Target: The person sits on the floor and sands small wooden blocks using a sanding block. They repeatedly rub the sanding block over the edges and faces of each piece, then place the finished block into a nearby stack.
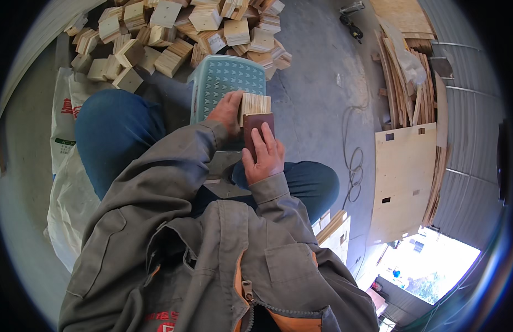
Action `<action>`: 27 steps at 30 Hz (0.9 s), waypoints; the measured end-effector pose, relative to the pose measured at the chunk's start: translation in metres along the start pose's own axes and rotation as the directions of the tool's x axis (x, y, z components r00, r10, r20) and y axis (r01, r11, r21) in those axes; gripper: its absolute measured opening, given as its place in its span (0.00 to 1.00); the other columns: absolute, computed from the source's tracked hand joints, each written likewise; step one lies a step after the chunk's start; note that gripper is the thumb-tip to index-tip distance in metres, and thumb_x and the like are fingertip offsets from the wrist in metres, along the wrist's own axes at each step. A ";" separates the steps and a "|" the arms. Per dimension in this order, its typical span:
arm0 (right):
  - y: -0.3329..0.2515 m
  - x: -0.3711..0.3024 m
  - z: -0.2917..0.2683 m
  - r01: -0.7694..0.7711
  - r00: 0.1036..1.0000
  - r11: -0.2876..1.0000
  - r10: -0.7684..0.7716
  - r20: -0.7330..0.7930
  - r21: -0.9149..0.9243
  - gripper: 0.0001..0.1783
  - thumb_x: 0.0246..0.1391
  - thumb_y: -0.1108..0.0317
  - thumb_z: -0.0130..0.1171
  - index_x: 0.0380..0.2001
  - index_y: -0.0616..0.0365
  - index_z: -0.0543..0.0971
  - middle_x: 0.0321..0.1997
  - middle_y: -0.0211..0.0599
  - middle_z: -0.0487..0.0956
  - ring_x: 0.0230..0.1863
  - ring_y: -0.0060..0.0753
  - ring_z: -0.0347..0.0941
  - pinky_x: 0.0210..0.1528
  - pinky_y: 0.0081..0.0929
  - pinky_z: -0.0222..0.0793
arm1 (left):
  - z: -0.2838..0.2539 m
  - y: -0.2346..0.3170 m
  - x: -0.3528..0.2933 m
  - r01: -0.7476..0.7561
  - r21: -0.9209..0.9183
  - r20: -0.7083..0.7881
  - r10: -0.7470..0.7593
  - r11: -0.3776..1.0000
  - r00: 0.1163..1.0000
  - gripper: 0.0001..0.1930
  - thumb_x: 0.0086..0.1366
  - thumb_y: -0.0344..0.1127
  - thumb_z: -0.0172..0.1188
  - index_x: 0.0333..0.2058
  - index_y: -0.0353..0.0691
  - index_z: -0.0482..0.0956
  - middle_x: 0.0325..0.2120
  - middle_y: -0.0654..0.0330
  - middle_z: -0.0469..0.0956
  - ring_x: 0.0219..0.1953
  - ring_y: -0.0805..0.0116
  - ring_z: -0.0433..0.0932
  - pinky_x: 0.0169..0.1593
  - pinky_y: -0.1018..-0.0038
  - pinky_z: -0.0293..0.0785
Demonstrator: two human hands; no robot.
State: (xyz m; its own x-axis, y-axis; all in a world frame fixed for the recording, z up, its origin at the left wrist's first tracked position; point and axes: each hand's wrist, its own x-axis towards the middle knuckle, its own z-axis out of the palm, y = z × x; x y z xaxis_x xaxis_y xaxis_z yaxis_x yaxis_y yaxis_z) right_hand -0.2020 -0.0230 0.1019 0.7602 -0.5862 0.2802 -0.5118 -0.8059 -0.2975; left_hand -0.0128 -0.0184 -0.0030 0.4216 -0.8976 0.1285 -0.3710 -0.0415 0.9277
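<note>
My left hand (228, 114) is closed around the left side of a pale block of layered plywood (257, 104), above a teal plastic stool (230, 72) with a patterned top. Against the near side of that block lies a flat reddish-brown piece (258, 120); whether it is a sanding block or a coated board I cannot tell. My right hand (264, 156) holds this brown piece, fingers along its top and thumb at its left edge. The undersides of both pieces are hidden.
A heap of plywood blocks (205, 17) lies beyond the stool. White sacks (71, 193) are at the left. On the right are a looped cable (353, 166), a black-handled tool (351, 25), leaning boards (403, 177) and a corrugated wall (471, 144). My knees flank the stool.
</note>
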 end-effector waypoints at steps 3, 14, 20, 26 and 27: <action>0.001 0.019 0.007 -0.029 0.999 0.999 0.028 -0.018 -0.028 0.34 0.52 0.67 0.71 0.65 0.51 0.79 0.74 0.45 0.71 0.62 0.56 0.71 0.66 0.49 0.69 | 0.001 -0.001 -0.001 0.023 0.023 0.004 -0.023 0.999 1.000 0.47 0.52 0.39 0.76 0.69 0.41 0.61 0.65 0.42 0.66 0.68 0.39 0.68 0.70 0.57 0.69; 0.024 0.145 0.038 -0.273 0.956 0.956 0.282 0.081 -0.107 0.29 0.57 0.59 0.66 0.63 0.44 0.81 0.77 0.32 0.69 0.63 0.57 0.70 0.67 0.50 0.68 | -0.008 0.013 -0.001 0.047 0.045 0.032 -0.048 0.998 0.998 0.53 0.47 0.39 0.82 0.70 0.41 0.60 0.65 0.43 0.67 0.68 0.40 0.68 0.71 0.58 0.68; 0.004 0.059 0.015 -0.056 0.998 0.998 0.058 0.031 -0.040 0.31 0.54 0.64 0.70 0.63 0.51 0.81 0.74 0.43 0.72 0.61 0.58 0.71 0.66 0.48 0.68 | 0.003 -0.007 0.000 0.007 0.009 -0.006 -0.007 1.000 1.000 0.52 0.48 0.40 0.80 0.69 0.42 0.60 0.65 0.43 0.67 0.68 0.39 0.68 0.70 0.58 0.68; -0.008 -0.004 -0.014 -0.005 0.998 0.999 0.008 0.064 -0.051 0.34 0.51 0.67 0.72 0.64 0.51 0.80 0.75 0.43 0.70 0.61 0.60 0.70 0.66 0.51 0.67 | 0.000 0.000 -0.001 -0.012 0.007 -0.017 0.013 1.000 1.000 0.47 0.53 0.42 0.78 0.68 0.42 0.62 0.64 0.42 0.67 0.68 0.38 0.68 0.70 0.58 0.68; -0.007 -0.005 -0.014 -0.010 0.998 0.999 0.013 0.068 -0.052 0.34 0.51 0.67 0.72 0.64 0.50 0.80 0.76 0.44 0.70 0.62 0.58 0.69 0.66 0.51 0.67 | -0.001 0.002 -0.001 0.004 0.012 -0.006 -0.004 1.000 1.000 0.47 0.53 0.42 0.78 0.68 0.42 0.62 0.64 0.42 0.67 0.68 0.38 0.68 0.70 0.58 0.68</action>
State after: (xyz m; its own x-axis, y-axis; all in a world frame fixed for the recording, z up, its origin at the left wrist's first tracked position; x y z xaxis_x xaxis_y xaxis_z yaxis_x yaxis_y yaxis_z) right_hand -0.2076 -0.0159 0.1153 0.7787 -0.5898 0.2139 -0.5391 -0.8034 -0.2527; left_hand -0.0134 -0.0172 -0.0014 0.4279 -0.8949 0.1268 -0.3793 -0.0505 0.9239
